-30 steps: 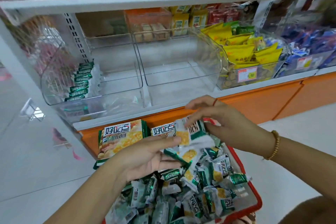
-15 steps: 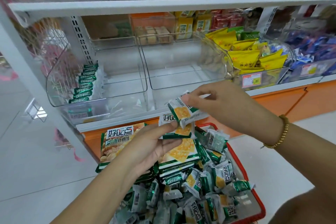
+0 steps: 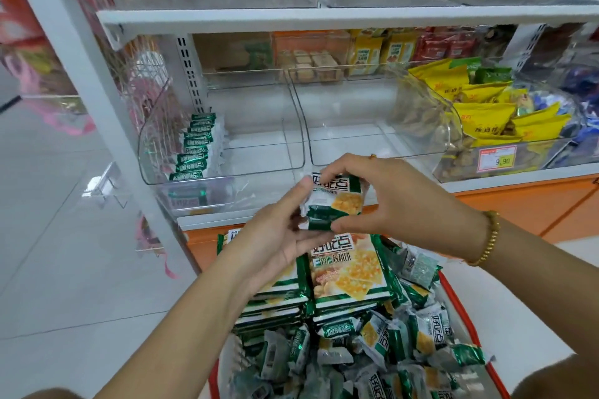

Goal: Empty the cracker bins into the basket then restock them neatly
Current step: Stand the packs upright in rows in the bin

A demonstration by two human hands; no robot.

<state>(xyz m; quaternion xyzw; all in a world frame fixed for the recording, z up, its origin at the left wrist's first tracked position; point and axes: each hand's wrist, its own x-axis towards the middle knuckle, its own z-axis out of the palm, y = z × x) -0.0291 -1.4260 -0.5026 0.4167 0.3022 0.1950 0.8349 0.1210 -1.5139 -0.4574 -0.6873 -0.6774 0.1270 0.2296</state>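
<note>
Raised cracker packets (image 3: 334, 201) off the red basket (image 3: 456, 304) toward the shelf-front acrylic bin (image 3: 246, 172), pinched between left hand (image 3: 275, 236) and right hand (image 3: 398, 204); restocking apparently under way.

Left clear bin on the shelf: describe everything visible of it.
The left clear bin is glossy see-through plastic by its look, with a low curved front and taller sides. It stands upright on the white shelf, close beside an empty matching bin on its right. A row of green-and-white cracker packets stands on edge along its left wall; the rest of its floor is bare. The left hand and right hand grip a packet stack in front of it, not touching it.
</note>
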